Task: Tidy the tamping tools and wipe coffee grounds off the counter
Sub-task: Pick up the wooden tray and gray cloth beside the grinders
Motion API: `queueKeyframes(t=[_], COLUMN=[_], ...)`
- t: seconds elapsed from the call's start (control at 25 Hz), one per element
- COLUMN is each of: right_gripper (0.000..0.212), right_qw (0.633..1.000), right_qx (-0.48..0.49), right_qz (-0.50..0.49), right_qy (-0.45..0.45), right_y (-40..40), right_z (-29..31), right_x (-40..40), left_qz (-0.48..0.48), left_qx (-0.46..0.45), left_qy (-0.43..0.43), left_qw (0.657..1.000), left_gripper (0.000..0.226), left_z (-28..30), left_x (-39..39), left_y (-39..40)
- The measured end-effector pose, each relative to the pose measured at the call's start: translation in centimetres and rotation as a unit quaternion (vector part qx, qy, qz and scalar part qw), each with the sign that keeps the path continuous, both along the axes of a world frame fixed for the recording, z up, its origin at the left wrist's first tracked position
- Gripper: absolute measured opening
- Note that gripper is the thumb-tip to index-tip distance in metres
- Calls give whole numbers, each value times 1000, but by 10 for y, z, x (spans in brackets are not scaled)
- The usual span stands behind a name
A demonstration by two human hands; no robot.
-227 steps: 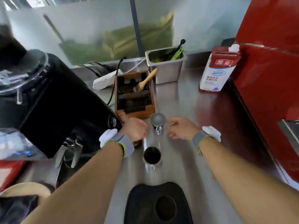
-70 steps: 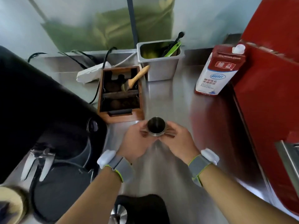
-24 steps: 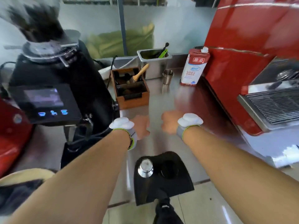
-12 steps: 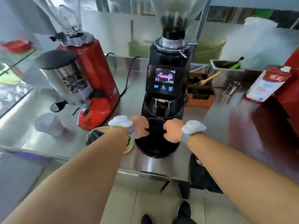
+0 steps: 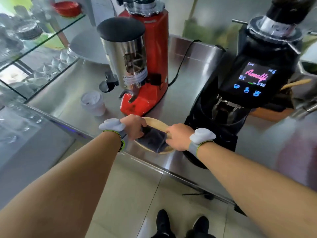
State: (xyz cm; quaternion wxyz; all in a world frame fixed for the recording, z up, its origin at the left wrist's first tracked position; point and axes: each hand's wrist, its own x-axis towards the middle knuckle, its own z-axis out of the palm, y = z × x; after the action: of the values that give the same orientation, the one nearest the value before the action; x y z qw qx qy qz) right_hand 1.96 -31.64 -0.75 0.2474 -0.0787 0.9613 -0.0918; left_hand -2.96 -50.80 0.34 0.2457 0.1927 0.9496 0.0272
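Observation:
A dark folded cloth (image 5: 153,140) lies on a round wooden plate (image 5: 158,125) near the front edge of the steel counter (image 5: 181,66). My left hand (image 5: 133,126) grips the cloth's left side. My right hand (image 5: 178,137) grips its right side. Both hands rest over the plate, between the red grinder (image 5: 145,66) and the black grinder (image 5: 240,100). At the far right, a wooden brush handle (image 5: 295,83) sticks out from behind the black grinder; the tamping tools are out of view.
A white lidded cup (image 5: 92,103) stands left of the red grinder. A glass shelf (image 5: 34,54) with glassware runs along the left. The black grinder's lit screen (image 5: 253,79) faces me. My shoes (image 5: 181,224) are on the tiled floor below the counter edge.
My view has swung left to the two grinders. Both hands moved from in front of the black grinder onto the wooden plate and took hold of the dark cloth.

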Motion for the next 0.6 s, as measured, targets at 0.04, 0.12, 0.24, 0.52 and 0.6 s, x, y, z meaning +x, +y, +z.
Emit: queueKeyframes(t=[0.04,0.12,0.24,0.52,0.6], right_gripper=[28,30,38,45,46], right_qw=[1000,999,997,996,995], right_qx=[-17,-47,-68,-88,-97], right_qz=[6,0,-27,-25,-33], right_qy=[3,19,28,20,21], right_y=[-7,-19,-28,-25,-25], right_z=[-7,-17,-28,-58,-62], right_x=[-2,-6,-14,-18,-19], left_qz=[6,12,-10,162,211], left_qx=[8,35,62,107,99], left_qy=[1,14,39,50,24], left_qw=[1000,999,997,980,972], left_gripper=[39,43,47,52,48], left_z=[-9,-24,-39,-59,-60], left_x=[-2,-7,-12,-19,-19], left_y=[-5,-12,-14,-22,-20])
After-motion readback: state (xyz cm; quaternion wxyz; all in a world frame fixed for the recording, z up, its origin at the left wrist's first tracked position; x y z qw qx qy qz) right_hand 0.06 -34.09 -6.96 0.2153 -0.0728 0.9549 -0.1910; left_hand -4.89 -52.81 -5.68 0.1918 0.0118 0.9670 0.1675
